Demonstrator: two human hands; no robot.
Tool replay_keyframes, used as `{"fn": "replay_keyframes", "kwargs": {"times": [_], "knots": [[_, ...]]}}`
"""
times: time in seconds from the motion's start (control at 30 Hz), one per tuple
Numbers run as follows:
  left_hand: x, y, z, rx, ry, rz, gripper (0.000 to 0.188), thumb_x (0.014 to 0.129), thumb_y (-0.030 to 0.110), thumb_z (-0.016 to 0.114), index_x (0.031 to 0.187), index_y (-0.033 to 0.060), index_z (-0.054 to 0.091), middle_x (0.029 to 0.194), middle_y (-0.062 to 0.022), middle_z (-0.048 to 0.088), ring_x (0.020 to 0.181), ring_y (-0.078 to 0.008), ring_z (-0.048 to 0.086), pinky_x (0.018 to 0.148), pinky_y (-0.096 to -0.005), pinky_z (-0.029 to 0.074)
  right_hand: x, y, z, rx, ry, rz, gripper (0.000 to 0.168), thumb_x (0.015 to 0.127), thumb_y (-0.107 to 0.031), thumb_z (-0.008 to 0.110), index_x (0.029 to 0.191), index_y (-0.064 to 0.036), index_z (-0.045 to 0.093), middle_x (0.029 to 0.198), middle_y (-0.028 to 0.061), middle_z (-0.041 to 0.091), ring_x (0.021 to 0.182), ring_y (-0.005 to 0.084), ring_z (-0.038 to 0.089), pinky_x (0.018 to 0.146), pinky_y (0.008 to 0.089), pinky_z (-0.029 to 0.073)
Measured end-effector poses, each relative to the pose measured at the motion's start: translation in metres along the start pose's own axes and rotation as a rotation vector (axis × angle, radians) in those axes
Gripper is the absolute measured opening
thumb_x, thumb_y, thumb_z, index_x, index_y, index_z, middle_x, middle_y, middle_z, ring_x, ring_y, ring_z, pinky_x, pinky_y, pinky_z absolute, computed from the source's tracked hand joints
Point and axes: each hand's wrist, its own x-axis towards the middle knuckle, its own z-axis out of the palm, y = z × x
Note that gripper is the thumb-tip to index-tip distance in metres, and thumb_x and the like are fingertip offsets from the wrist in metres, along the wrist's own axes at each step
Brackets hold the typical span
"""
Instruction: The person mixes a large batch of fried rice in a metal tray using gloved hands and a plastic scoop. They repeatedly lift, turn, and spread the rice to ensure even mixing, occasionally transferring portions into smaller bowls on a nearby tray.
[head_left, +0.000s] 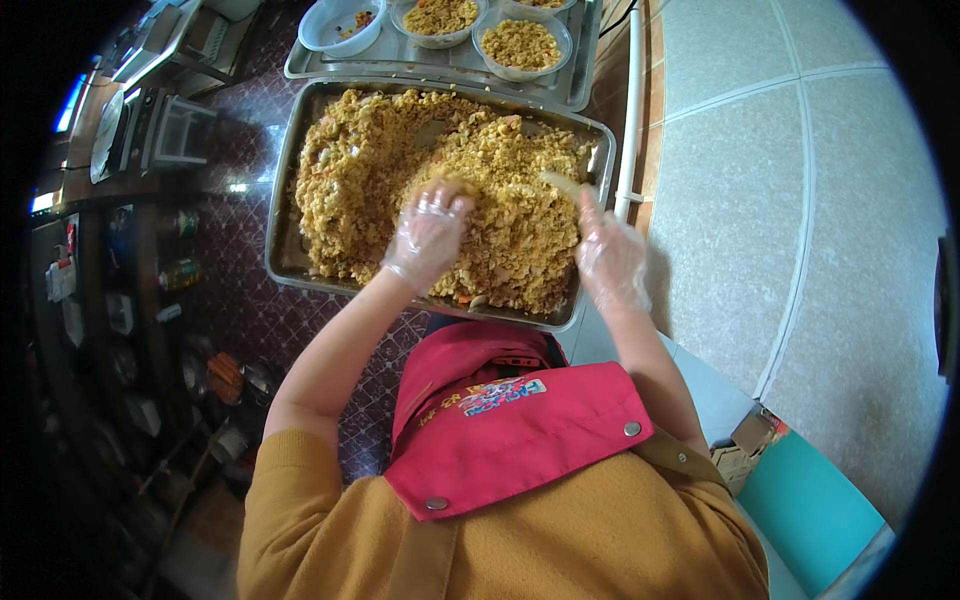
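A large steel tray (276, 247) is heaped with yellow, crumbly, rice-like food (517, 225) with orange and pale bits in it. My left hand (431, 232), in a clear plastic glove, presses into the middle of the heap. Its fingertips are blurred and partly sunk in the food, so their grip is hidden. At the tray's right side, my right hand (611, 255), gloved the same way, grips a pale, flat utensil (561, 182). The index finger lies along that utensil, and its tip touches or hovers just above the heap.
Beyond stands a second metal tray (420, 69). It carries clear tubs of the same food (521, 46) and a whitish bowl (319, 34) with a few scraps. A white pipe (628, 150) runs along the tiled wall (727, 187) at right. Dark shelves (135, 315) stand at left.
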Motion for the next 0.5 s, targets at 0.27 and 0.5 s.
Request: {"fn": "replay_keyframes", "kwargs": {"times": [0.27,0.5], "knots": [[0.059,0.022,-0.006,-0.329,-0.088,-0.237,0.044,0.107,0.035,0.047,0.145,0.0121,0.051,0.149,-0.0189,0.053,0.135,-0.0361,0.052,0.110,-0.0511,0.049,0.025,-0.025,0.013,0.143,-0.376,0.269,0.031,0.109,-0.008,0.039,0.136,-0.001,0.054,0.078,0.0122,0.068,0.057,0.0201,0.063,0.044,0.0323,0.051],[-0.006,0.070,-0.009,-0.113,-0.043,0.040,0.039,0.095,0.022,0.058,0.132,0.0134,0.064,0.145,-0.0115,0.053,0.147,-0.0325,0.039,0.122,-0.0562,0.029,-0.006,-0.034,-0.008,0.180,0.044,-0.009,0.039,0.101,-0.009,0.053,0.140,-0.009,0.059,0.074,0.0137,0.069,0.066,0.0330,0.070,0.061,0.0473,0.057]]}}
